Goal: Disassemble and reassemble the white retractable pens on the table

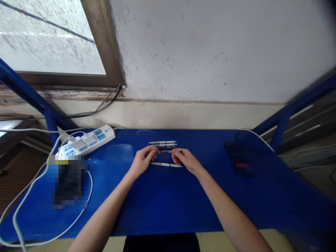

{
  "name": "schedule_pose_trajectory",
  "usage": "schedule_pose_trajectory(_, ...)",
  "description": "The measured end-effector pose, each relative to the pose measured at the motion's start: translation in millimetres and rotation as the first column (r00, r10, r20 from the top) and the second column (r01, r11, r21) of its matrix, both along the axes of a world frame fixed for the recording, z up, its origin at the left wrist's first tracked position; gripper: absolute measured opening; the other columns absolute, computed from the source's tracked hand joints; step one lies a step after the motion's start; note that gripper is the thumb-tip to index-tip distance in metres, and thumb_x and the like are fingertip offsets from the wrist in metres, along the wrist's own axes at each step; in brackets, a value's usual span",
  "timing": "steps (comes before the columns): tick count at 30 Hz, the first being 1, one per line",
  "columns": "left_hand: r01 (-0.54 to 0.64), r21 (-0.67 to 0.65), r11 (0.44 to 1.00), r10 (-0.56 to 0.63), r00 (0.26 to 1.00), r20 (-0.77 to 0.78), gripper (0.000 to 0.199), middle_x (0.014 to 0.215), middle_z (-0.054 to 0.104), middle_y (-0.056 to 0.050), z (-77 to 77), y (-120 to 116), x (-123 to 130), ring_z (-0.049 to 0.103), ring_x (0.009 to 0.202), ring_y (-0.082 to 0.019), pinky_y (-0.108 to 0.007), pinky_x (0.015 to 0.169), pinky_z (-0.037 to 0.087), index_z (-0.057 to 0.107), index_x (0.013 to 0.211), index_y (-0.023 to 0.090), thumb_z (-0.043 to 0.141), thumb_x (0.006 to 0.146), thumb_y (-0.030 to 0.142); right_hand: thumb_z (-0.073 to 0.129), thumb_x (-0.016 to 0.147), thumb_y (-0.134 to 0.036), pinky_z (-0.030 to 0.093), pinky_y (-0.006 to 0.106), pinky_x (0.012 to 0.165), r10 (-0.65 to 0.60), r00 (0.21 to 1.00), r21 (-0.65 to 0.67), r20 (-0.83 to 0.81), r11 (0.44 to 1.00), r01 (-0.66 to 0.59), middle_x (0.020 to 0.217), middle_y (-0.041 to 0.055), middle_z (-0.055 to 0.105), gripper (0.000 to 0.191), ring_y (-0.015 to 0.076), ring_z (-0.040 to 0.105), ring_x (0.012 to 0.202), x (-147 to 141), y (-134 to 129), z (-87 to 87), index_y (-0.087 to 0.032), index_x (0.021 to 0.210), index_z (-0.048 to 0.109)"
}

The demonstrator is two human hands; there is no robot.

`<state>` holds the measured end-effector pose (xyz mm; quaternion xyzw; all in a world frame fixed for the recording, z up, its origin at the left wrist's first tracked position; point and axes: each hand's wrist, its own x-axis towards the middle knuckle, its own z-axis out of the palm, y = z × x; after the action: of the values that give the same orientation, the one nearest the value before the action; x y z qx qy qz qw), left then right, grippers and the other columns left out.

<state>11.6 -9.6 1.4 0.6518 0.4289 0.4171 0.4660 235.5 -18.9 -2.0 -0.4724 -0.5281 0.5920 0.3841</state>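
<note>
A pen (165,151) lies crosswise between my two hands. My left hand (143,160) pinches its left end with thumb and fingers. At its right end, my right hand (186,160) is closed with the fingertips pressed together. Just beyond them, white-and-grey pens (162,142) rest close together, roughly parallel to the held one. Nearer to me, another white-and-grey pen (166,164) lies on the blue table (168,206), tilted slightly, with its right tip below my right fingers.
At the left back stands a white power strip (102,134) with plugs in it. White cables (90,185) loop along the table's left side around a blurred dark object (70,182). Another blurred dark object (238,159) lies at the right. A wall (199,115) rises behind the table.
</note>
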Motion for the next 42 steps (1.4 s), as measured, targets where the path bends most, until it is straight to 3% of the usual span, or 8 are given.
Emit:
schedule_pose_trajectory(9, 0.027, -0.011, 1.000, -0.026, 1.000, 0.016, 0.025, 0.084, 0.065, -0.002, 1.8, -1.0, -0.7, 0.054, 0.065, -0.011, -0.021, 0.058, 0.040, 0.062, 0.098, 0.016, 0.064, 0.083, 0.037, 0.052, 0.084, -0.063, 0.027, 0.025, 0.046, -0.070, 0.997, 0.056, -0.037, 0.996, 0.072, 0.053, -0.0015, 0.048, 0.051, 0.0099, 0.040, 0.047, 4.1, 1.0, 4.4, -0.018, 0.061, 0.055)
schedule_pose_trajectory(21, 0.006, 0.099, 0.995, 0.014, 0.981, -0.193, 0.026, 0.072, 0.065, -0.001, 3.7, -2.7, -3.5, 0.055, 0.062, -0.013, -0.022, 0.057, 0.039, 0.065, 0.093, 0.017, 0.057, 0.087, 0.041, 0.053, 0.084, -0.062, 0.017, 0.027, 0.046, -0.065, 0.996, 0.091, -0.068, 0.993, 0.071, 0.051, -0.0061, 0.026, 0.054, 0.0089, 0.022, 0.045, -0.8, 1.0, 6.6, -0.022, 0.054, 0.034)
schedule_pose_trajectory(26, 0.007, 0.129, 0.992, 0.026, 0.967, -0.253, 0.039, 0.056, 0.055, 0.002, 10.0, -4.2, -4.0, 0.044, 0.050, -0.009, -0.022, 0.053, 0.033, 0.061, 0.070, 0.016, 0.044, 0.093, 0.041, 0.053, 0.084, -0.061, 0.019, 0.027, 0.048, -0.029, 0.998, 0.148, -0.047, 0.988, 0.036, 0.056, -0.0053, 0.029, 0.049, 0.0096, 0.025, 0.049, -0.8, -1.2, 6.7, -0.021, 0.061, 0.038)
schedule_pose_trajectory(29, 0.012, 0.083, 0.996, 0.007, 0.974, -0.229, 0.040, 0.055, 0.055, 0.002, 10.3, -4.3, -3.6, 0.043, 0.051, -0.009, -0.022, 0.053, 0.032, 0.063, 0.071, 0.015, 0.044, 0.093, 0.043, 0.054, 0.085, -0.059, 0.018, 0.027, 0.048, -0.043, 0.997, 0.152, -0.066, 0.987, 0.053, 0.057, -0.0053, 0.031, 0.047, 0.0090, 0.025, 0.050, -1.2, -1.1, 5.6, -0.020, 0.061, 0.040)
schedule_pose_trajectory(35, 0.030, -0.008, 1.000, -0.030, 1.000, -0.008, 0.033, 0.072, 0.062, 0.000, 5.5, -4.3, -1.1, 0.052, 0.060, -0.011, -0.020, 0.055, 0.038, 0.058, 0.107, 0.018, 0.060, 0.084, 0.042, 0.055, 0.086, -0.055, 0.017, 0.027, 0.048, -0.066, 0.987, 0.073, -0.143, 0.994, 0.077, 0.053, -0.0056, 0.032, 0.048, 0.0081, 0.026, 0.047, 1.1, 2.1, 3.9, -0.020, 0.057, 0.039)
schedule_pose_trajectory(37, 0.032, -0.019, 0.999, -0.032, 0.999, 0.007, 0.027, 0.070, 0.062, -0.001, 4.5, -3.4, -1.4, 0.053, 0.060, -0.012, -0.021, 0.057, 0.040, 0.059, 0.095, 0.017, 0.056, 0.087, 0.043, 0.055, 0.087, -0.054, 0.018, 0.027, 0.048, -0.050, 0.987, 0.044, -0.152, 0.997, 0.057, 0.052, -0.0056, 0.033, 0.048, 0.0080, 0.027, 0.046, 2.1, 2.8, 2.6, -0.020, 0.057, 0.040)
schedule_pose_trajectory(40, 0.021, -0.047, 0.999, -0.022, 0.999, -0.035, 0.038, 0.060, 0.059, -0.002, 4.1, -1.8, -2.3, 0.051, 0.056, -0.012, -0.023, 0.056, 0.040, 0.060, 0.074, 0.015, 0.046, 0.092, 0.046, 0.056, 0.087, -0.053, 0.021, 0.026, 0.047, -0.040, 0.989, 0.027, -0.145, 0.999, 0.045, 0.052, -0.0047, 0.038, 0.045, 0.0083, 0.032, 0.046, 2.9, 3.0, 0.3, -0.018, 0.060, 0.048)
schedule_pose_trajectory(42, 0.032, -0.061, 0.998, -0.033, 0.999, -0.010, 0.033, 0.063, 0.060, -0.001, 4.5, -1.2, -2.7, 0.052, 0.056, -0.012, -0.022, 0.055, 0.040, 0.062, 0.084, 0.015, 0.050, 0.090, 0.046, 0.056, 0.087, -0.054, 0.023, 0.026, 0.047, -0.044, 0.990, 0.024, -0.137, 0.999, 0.047, 0.053, -0.0041, 0.040, 0.044, 0.0087, 0.035, 0.047, 3.2, 3.0, -0.9, -0.018, 0.062, 0.052)
